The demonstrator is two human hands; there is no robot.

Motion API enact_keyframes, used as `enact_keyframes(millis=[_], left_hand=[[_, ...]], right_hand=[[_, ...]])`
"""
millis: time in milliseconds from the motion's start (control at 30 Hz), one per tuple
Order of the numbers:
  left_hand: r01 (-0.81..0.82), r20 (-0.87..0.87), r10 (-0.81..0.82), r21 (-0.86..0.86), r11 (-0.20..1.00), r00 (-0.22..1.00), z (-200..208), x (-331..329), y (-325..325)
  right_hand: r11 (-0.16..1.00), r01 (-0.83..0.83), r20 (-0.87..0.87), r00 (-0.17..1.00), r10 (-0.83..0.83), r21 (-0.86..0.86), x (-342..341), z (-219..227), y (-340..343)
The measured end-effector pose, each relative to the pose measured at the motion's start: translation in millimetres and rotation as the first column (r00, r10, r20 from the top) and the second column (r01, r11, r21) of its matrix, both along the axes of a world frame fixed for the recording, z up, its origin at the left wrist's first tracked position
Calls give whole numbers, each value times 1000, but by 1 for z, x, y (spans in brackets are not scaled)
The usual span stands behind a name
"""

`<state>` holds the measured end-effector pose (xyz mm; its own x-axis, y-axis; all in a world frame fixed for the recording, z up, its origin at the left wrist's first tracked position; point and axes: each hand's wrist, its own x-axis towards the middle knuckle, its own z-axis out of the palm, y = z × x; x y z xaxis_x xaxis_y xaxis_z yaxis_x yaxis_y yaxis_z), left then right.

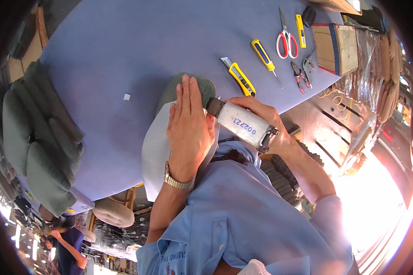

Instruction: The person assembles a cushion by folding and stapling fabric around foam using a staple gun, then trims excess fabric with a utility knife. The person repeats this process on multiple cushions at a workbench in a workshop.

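A padded cushion point(156, 151), green-grey at its far end and pale grey along its near side, lies at the table's near edge against my body. My left hand point(188, 123) presses flat on its top, fingers stretched out, with nothing in its grip. My right hand point(261, 117) is closed around what looks like a staple gun point(244, 123) with a whitish body and a dark end cap. Its dark nose meets the cushion's right edge, beside my left fingers. How my right fingers wrap underneath is partly hidden.
On the blue table point(124, 36) lie a yellow utility knife point(240, 78), a screwdriver point(263, 54), red-handled scissors point(287, 41), pliers point(300, 75) and a white scrap point(126, 96). Green-grey cushions point(36, 142) are piled at left. A cardboard box point(337, 48) stands at right. Another person point(71, 247) works at lower left.
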<state>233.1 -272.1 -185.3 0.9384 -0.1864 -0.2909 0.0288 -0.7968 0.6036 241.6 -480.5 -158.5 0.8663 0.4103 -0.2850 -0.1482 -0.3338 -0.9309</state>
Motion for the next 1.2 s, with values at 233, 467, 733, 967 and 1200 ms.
enact_keyframes(millis=[233, 467, 733, 967, 1200], left_hand=[[8, 52, -7, -11, 1000, 999, -4, 5, 9], [3, 67, -6, 39, 999, 998, 0, -1, 10], [-16, -13, 16, 31, 999, 1000, 1, 2, 12], [14, 23, -15, 38, 999, 1000, -2, -2, 10], [12, 110, -16, 40, 999, 994, -5, 0, 2]], right_hand=[[999, 23, -55, 998, -24, -25, 7, 1, 12], [992, 91, 193, 976, -106, 87, -11, -15, 5], [970, 103, 156, 978, -140, 222, -17, -17, 2], [981, 47, 196, 977, -84, 188, -15, -30, 2], [996, 4, 27, 1000, -6, 84, 2, -8, 3]])
